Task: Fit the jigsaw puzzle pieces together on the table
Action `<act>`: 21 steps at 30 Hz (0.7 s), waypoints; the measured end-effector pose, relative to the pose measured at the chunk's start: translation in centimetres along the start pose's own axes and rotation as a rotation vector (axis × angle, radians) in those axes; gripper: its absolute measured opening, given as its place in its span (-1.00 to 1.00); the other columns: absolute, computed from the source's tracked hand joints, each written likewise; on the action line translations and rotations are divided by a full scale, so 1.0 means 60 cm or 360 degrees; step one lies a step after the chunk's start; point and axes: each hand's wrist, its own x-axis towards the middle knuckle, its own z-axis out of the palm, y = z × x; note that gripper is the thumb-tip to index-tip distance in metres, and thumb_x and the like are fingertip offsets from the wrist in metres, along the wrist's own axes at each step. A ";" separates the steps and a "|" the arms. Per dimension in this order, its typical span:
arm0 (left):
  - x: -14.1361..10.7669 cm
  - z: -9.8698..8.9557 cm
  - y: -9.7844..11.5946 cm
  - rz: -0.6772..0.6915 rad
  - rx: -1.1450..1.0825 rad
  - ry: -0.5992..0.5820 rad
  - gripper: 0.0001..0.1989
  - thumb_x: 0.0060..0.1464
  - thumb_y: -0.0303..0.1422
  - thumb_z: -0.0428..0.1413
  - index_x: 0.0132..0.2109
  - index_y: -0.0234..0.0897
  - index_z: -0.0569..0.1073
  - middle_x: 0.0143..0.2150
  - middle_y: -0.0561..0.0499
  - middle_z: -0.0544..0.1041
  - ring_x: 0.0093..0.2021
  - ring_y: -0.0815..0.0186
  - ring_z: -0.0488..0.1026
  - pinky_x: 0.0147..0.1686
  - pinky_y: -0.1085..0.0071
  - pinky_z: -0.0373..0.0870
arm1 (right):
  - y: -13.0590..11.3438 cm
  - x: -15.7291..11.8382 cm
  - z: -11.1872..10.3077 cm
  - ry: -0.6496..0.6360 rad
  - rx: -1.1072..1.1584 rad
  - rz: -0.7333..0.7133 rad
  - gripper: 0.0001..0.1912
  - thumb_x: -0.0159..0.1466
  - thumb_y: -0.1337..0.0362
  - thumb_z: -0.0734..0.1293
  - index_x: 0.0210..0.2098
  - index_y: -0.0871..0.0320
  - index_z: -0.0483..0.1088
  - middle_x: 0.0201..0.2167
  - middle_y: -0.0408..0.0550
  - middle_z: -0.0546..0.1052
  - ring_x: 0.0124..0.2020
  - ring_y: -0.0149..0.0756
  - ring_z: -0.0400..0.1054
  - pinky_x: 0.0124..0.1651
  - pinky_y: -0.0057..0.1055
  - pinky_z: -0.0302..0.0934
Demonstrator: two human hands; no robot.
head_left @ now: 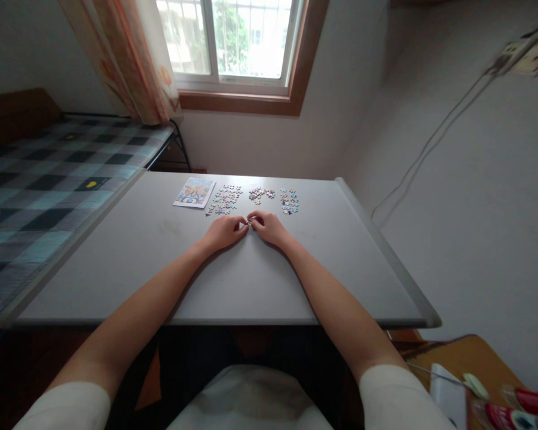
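My left hand (226,232) and my right hand (269,227) meet near the middle of the white table (251,280), fingertips nearly touching. Both are closed in a pinch on small jigsaw puzzle pieces (248,221), mostly hidden by the fingers. Just beyond the hands lie three groups of loose pieces: a spread group (225,200) to the left, a heaped one (262,194) in the centre, and rows (289,202) to the right. A colourful picture sheet (194,192) rests flat at the far left of these.
On the left stands a bed (72,173) with a checked cover. A window (233,42) and a patterned curtain (121,60) are ahead. Cords (424,152) hang on the right wall. At lower right a wooden stool or chair (470,352) carries a white object and red-labelled bottles.
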 end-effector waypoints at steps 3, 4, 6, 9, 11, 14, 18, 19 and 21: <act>-0.001 -0.001 0.001 0.0001 -0.0008 0.0001 -0.64 0.15 -0.13 -0.01 -0.14 -0.22 0.58 -0.47 0.01 0.52 -0.47 0.33 0.38 -0.46 0.46 0.11 | 0.001 0.000 0.001 0.0003 0.0002 -0.0005 -0.75 0.20 0.35 0.23 -0.21 0.19 0.51 -0.46 -0.14 0.53 -0.42 -0.44 0.33 -0.24 -0.51 0.18; 0.000 0.000 0.001 0.0000 -0.0009 -0.0002 -0.64 0.15 -0.13 -0.01 -0.13 -0.22 0.58 -0.48 0.02 0.51 -0.47 0.33 0.38 -0.46 0.46 0.11 | 0.001 0.000 0.001 0.0002 0.0001 -0.0006 -0.75 0.20 0.35 0.23 -0.20 0.19 0.51 -0.46 -0.13 0.53 -0.42 -0.43 0.33 -0.24 -0.50 0.18; 0.000 0.000 0.001 -0.0003 -0.0008 -0.0005 -0.64 0.15 -0.14 -0.01 -0.13 -0.22 0.58 -0.48 0.02 0.51 -0.47 0.33 0.38 -0.46 0.46 0.11 | 0.001 0.000 0.001 -0.0003 -0.0010 -0.0007 -0.75 0.20 0.35 0.23 -0.20 0.20 0.51 -0.47 -0.13 0.52 -0.42 -0.43 0.33 -0.25 -0.50 0.18; 0.001 0.001 0.000 -0.0006 -0.0006 -0.0010 -0.64 0.15 -0.13 -0.01 -0.13 -0.21 0.58 -0.48 0.03 0.50 -0.47 0.33 0.38 -0.47 0.46 0.11 | 0.002 0.001 0.000 -0.0003 -0.0022 -0.0006 -0.75 0.20 0.34 0.23 -0.20 0.19 0.51 -0.47 -0.13 0.52 -0.42 -0.43 0.32 -0.26 -0.50 0.17; 0.002 0.001 -0.001 -0.0009 -0.0008 -0.0016 -0.63 0.15 -0.13 -0.01 -0.13 -0.21 0.58 -0.48 0.02 0.51 -0.47 0.33 0.38 -0.46 0.46 0.11 | 0.002 0.001 0.000 -0.0002 -0.0022 -0.0005 -0.75 0.20 0.34 0.23 -0.20 0.19 0.51 -0.46 -0.14 0.52 -0.42 -0.43 0.32 -0.26 -0.50 0.17; 0.001 0.001 -0.001 -0.0001 -0.0012 -0.0018 -0.63 0.15 -0.12 -0.02 -0.13 -0.21 0.58 -0.47 0.02 0.51 -0.46 0.33 0.38 -0.45 0.46 0.12 | 0.001 0.000 0.000 0.0001 -0.0018 -0.0008 -0.75 0.20 0.35 0.23 -0.21 0.19 0.51 -0.45 -0.13 0.53 -0.42 -0.43 0.33 -0.24 -0.49 0.18; 0.001 0.001 -0.001 0.0006 0.0000 -0.0013 -0.63 0.15 -0.12 -0.02 -0.13 -0.21 0.58 -0.48 0.02 0.51 -0.46 0.33 0.38 -0.45 0.46 0.13 | 0.001 0.000 0.000 -0.0004 -0.0002 -0.0009 -0.75 0.20 0.34 0.22 -0.21 0.18 0.51 -0.46 -0.13 0.53 -0.42 -0.42 0.33 -0.23 -0.48 0.19; 0.001 0.001 -0.001 0.0006 0.0003 -0.0014 -0.63 0.15 -0.12 -0.02 -0.14 -0.21 0.58 -0.48 0.01 0.51 -0.46 0.33 0.38 -0.45 0.46 0.13 | 0.001 0.000 0.000 -0.0005 -0.0001 -0.0006 -0.75 0.20 0.34 0.22 -0.21 0.18 0.51 -0.46 -0.13 0.52 -0.42 -0.42 0.33 -0.23 -0.48 0.19; 0.001 0.001 0.000 0.0009 0.0003 -0.0012 -0.63 0.15 -0.13 -0.02 -0.13 -0.22 0.58 -0.47 0.01 0.51 -0.46 0.32 0.38 -0.45 0.46 0.13 | 0.000 0.000 0.000 -0.0009 -0.0002 -0.0003 -0.75 0.20 0.35 0.22 -0.20 0.18 0.50 -0.46 -0.13 0.52 -0.42 -0.42 0.33 -0.23 -0.49 0.19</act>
